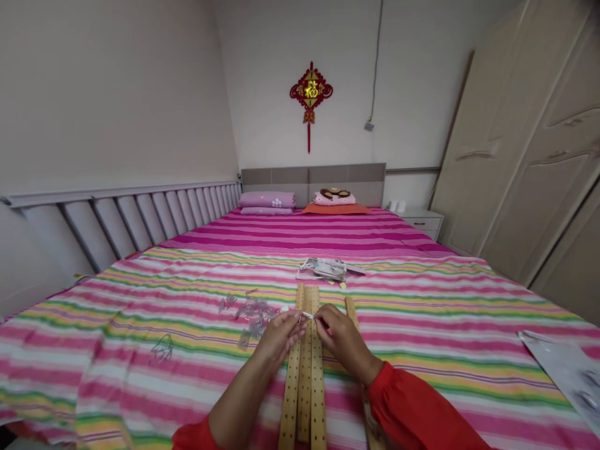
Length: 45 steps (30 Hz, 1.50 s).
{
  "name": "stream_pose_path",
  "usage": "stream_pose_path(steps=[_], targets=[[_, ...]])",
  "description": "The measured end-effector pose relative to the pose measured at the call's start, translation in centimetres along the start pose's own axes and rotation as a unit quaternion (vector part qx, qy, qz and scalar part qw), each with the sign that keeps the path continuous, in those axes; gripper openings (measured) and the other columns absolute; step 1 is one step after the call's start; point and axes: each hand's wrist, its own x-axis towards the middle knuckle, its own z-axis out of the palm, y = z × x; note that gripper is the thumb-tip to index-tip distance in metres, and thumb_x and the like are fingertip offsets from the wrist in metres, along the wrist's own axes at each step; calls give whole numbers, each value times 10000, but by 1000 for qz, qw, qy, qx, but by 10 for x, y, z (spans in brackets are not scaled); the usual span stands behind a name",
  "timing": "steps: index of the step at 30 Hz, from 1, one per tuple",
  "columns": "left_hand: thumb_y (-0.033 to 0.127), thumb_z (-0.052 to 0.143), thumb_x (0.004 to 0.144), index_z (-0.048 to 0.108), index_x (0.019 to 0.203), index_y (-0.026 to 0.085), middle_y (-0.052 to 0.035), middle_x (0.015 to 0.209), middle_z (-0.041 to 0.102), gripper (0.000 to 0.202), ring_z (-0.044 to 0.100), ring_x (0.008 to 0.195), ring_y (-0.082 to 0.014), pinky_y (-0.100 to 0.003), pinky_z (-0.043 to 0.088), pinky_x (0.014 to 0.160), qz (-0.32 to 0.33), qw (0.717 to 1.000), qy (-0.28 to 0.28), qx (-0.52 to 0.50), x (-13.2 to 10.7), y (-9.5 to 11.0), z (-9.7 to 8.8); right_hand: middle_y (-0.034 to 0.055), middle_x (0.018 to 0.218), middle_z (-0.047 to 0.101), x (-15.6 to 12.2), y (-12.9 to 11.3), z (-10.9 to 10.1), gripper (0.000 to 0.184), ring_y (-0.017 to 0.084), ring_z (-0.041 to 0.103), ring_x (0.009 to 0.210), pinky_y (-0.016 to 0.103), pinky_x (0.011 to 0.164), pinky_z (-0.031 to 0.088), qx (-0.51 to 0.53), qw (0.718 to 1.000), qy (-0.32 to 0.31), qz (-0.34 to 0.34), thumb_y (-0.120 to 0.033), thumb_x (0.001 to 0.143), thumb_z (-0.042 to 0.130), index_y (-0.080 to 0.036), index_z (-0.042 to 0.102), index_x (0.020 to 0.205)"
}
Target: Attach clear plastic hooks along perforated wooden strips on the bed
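The left hand (280,334) and right hand (340,337) pinch a small pale piece (307,315) between their fingertips, just above the strips (304,387); steady, light grips held squarely over the holes probably serve best.

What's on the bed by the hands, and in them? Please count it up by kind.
Wooden strips: 4
Plastic packets: 2
White piece, pinched between left hand and right hand: 1
Clear bits: a loose pile, too blurred to count
Total counted: 7
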Motion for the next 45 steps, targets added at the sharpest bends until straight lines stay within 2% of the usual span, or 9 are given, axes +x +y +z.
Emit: stream_pose_path(steps=[5,11,16,21,23,28,35,39,45], targets=[[271,809,617,644,739,142,-10,730,672,242,630,697,-85,-168,497,679,69,998,-3,-5,-22,-10,29,63,815,596,-14,-4,-30,140,180,580,766,296,674,487,-16,997,74,-34,-88,864,462,-193,554,874],[393,625,802,656,831,117,-64,754,678,279,621,628,-104,-198,473,565,-91,992,-59,-70,-36,-13,57,76,872,629,-39,-10,-64,262,193,612,850,320,735,529,-35,988,111,-104,-25,839,492,-199,554,1025],[302,695,758,665,840,115,-34,701,649,206,598,626,-90,-181,460,574,-89,983,-137,-84,-42,-22,76,110,946,656,-64,-11,-76,346,209,620,941,318,787,543,-54,982,106,-148,-5,816,529,-171,552,1119],[257,768,678,686,862,107,-47,769,664,251,605,686,-90,-184,472,638,-79,981,-161,-76,-45,-35,94,47,796,655,-75,-11,-75,123,164,640,735,261,633,534,82,976,190,61,-117,837,539,-204,617,872],[242,810,615,684,812,118,-29,735,659,264,591,646,-77,-179,463,626,-68,987,-139,-41,-43,-40,100,33,730,654,-79,-7,-72,47,158,633,654,251,573,521,155,954,204,155,-212,827,579,-200,623,814],[304,860,501,661,730,141,12,640,632,344,576,597,-70,-174,446,591,-59,995,-76,33,-26,-49,106,8,580,645,-84,10,-72,272,155,610,533,257,527,508,348,866,150,325,-447,725,688,-181,648,770],[264,839,545,662,730,115,-1,594,633,296,566,543,-54,-165,453,583,-68,991,-75,88,22,-59,107,29,566,682,-61,49,-79,376,156,615,520,267,527,509,395,818,156,387,-496,577,777,-156,690,714],[215,829,543,654,759,121,8,574,632,294,569,519,-64,-175,448,553,-60,990,-42,117,48,-64,108,11,492,658,-51,73,-69,369,138,599,451,244,474,494,416,783,151,437,-449,480,825,-158,651,624],[162,762,588,611,653,127,18,520,614,168,568,498,-78,-206,464,577,-69,981,23,182,67,-86,102,12,470,646,-63,97,-44,261,105,578,418,203,437,479,413,758,158,480,-329,533,801,-147,616,567]])
